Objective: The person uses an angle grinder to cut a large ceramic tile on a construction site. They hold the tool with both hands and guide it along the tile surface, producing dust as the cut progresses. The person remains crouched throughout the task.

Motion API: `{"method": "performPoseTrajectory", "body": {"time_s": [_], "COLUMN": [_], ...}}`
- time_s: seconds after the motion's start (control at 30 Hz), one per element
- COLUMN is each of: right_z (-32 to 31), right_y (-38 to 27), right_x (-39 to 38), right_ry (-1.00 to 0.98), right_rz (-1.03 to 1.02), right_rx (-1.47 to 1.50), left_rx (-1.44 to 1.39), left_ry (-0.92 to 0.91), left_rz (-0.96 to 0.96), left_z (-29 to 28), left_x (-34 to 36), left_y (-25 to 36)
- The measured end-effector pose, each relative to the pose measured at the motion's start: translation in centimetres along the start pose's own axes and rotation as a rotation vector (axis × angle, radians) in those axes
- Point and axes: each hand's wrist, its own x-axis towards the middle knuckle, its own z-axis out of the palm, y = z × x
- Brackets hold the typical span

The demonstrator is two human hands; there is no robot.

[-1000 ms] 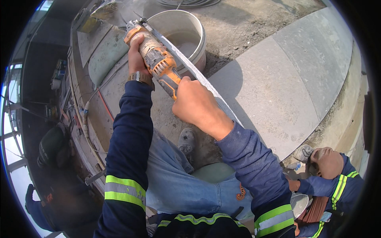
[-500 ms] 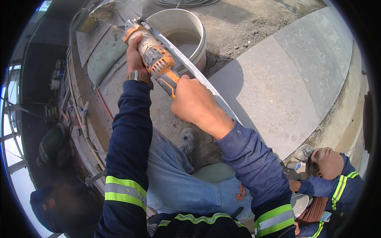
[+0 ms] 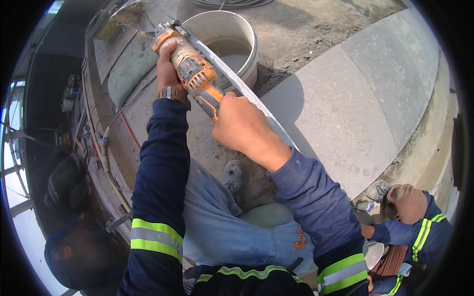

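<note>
My left hand (image 3: 167,66) is closed around the taped body of an orange-and-grey power tool (image 3: 195,74), near its head. My right hand (image 3: 239,121) grips the tool's rear handle. The tool lies along the long pale cut edge of a stone slab (image 3: 259,106), its head at the slab's far end. A white bucket (image 3: 242,27) with murky liquid stands beyond, partly behind the slab.
Large grey slabs (image 3: 355,123) lie to the right. A co-worker (image 3: 417,229) is close at lower right. Cords, a pale hose (image 3: 106,163) and a green sack-like pad (image 3: 128,79) lie left. Coiled cable (image 3: 227,4) is at the back. A dark, blurred figure (image 3: 74,251) shows at lower left.
Both my hands and the tool have shifted very slightly up and to the left. The blurred figure at lower left has moved a little to the right.
</note>
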Motion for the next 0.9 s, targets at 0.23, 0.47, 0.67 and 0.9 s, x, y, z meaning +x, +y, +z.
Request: {"method": "performPoseTrajectory", "body": {"time_s": [0.23, 0.47, 0.67, 0.9], "right_z": [0.1, -0.3, 0.1, 0.1], "right_y": [0.0, -0.4, -0.1, -0.4], "right_x": [0.3, 0.5, 0.9, 1.0], "right_ry": [-0.001, -0.058, -0.046, -0.045], "right_rz": [-0.017, 0.023, 0.022, 0.023], "right_rx": [-0.023, -0.045, -0.046, -0.037], "left_rx": [-0.002, -0.03, -0.015, -0.032], "left_ry": [-0.005, 0.006, -0.002, -0.026], "left_rz": [-0.021, -0.027, -0.025, -0.033], "left_z": [-0.4, -0.9, -0.8, -1.3], "left_x": [0.3, 0.9, 1.0, 1.5], "left_y": [0.0, 0.1, 0.1, 0.1]}}
